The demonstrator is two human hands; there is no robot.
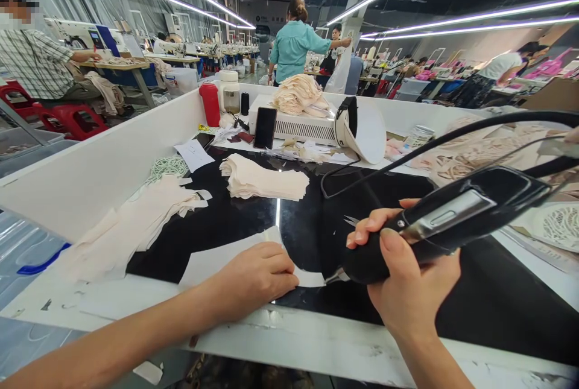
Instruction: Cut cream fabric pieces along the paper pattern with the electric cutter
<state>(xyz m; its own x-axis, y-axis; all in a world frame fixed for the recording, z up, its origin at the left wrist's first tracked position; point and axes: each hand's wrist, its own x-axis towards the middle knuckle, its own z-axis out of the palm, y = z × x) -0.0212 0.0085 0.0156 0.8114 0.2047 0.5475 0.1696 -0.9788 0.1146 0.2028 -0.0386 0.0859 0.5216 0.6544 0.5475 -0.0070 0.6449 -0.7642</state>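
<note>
**Cutter tip at the white piece's edge**

My right hand (409, 283) was closed around the cutter (452, 220). Its tip pointed down at the lower centre of the frame, at the near edge of the white piece (217, 256). My left hand (257, 277) gripped nothing and lay knuckles-up on that piece, pinning it to the black mat (307, 226). I judged this to be mid-trim. The next stroke would call for firm pinning, with the cord (407, 157) clear of the stack (262, 181) at upper centre.
</note>
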